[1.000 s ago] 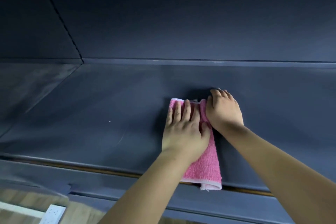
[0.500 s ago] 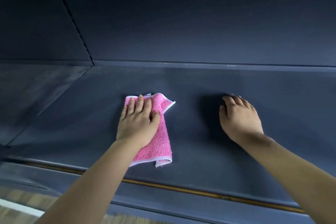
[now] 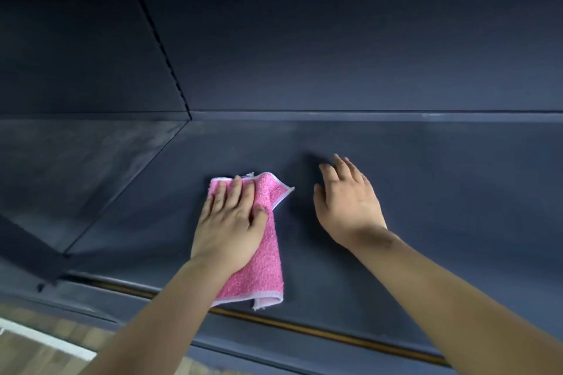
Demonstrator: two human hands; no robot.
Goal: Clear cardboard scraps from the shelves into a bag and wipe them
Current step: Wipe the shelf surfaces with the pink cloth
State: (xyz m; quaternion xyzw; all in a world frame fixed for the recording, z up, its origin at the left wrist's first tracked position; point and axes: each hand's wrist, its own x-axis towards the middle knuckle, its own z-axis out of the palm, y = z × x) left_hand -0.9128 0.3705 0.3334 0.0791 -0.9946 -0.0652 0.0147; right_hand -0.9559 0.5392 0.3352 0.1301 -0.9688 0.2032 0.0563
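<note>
A folded pink cloth (image 3: 262, 271) with a white hem lies flat on the dark blue-grey shelf (image 3: 426, 192). My left hand (image 3: 230, 222) presses down on the cloth's upper half, fingers spread flat over it. My right hand (image 3: 347, 204) rests palm down on the bare shelf just right of the cloth, fingers apart, holding nothing. No cardboard scraps or bag are in view.
The shelf's back wall (image 3: 335, 39) rises behind my hands. A side panel (image 3: 76, 176) angles in at the left. The shelf's front lip (image 3: 304, 329) has a brownish strip; wooden floor (image 3: 36, 353) shows below at the bottom left.
My left hand slid the cloth leftwards away from my right hand, then a little back to the right. My right hand let go of the cloth's edge and now lies on the bare shelf.
</note>
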